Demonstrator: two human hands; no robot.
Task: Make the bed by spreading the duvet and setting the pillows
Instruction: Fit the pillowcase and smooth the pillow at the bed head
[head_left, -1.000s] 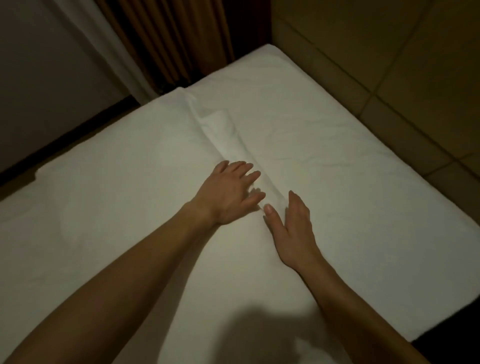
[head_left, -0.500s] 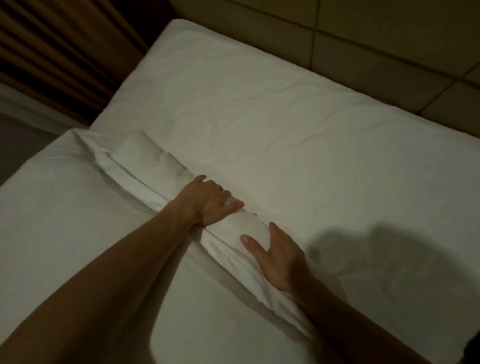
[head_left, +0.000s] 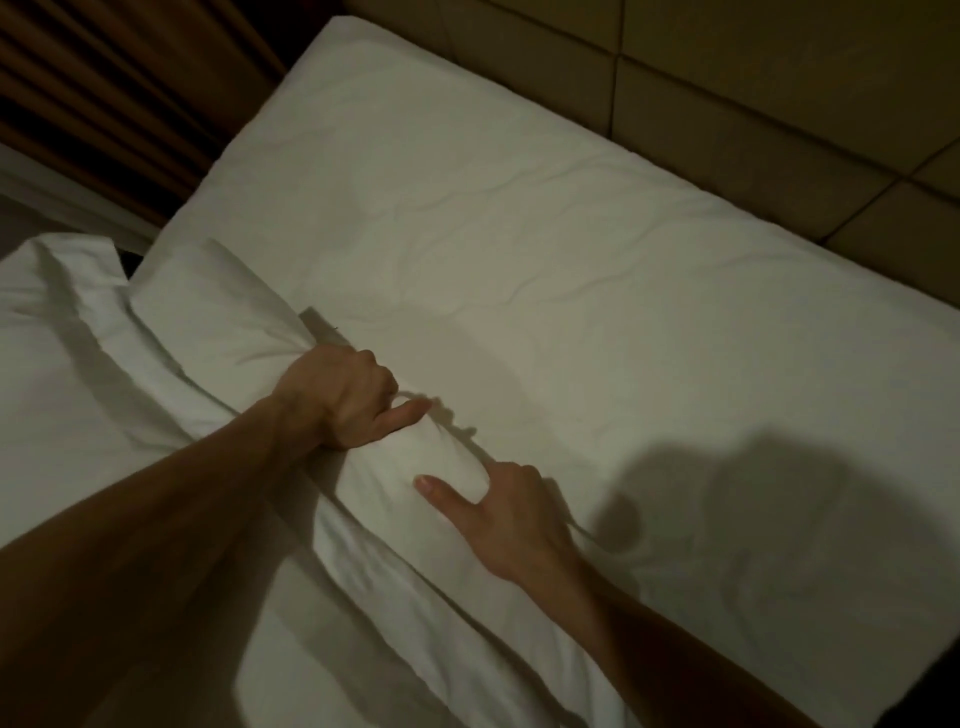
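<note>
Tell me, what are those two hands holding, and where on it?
Both grip the duvet along its folded top edge: the left hand bunches it, and the right hand curls its fingers over the far side.

Readable text: none found.
Labels/brands: none visible on the duvet (head_left: 218, 332) gripped by the left hand (head_left: 343, 395).
Numbers/signs: none on the sheet (head_left: 571, 291) beyond the right hand (head_left: 511, 514).
Wall panels (head_left: 727, 67) far side of both hands: plain, no markings.
Curtain (head_left: 104, 78) up-left of the left hand: no print was legible; light was dim.
</note>
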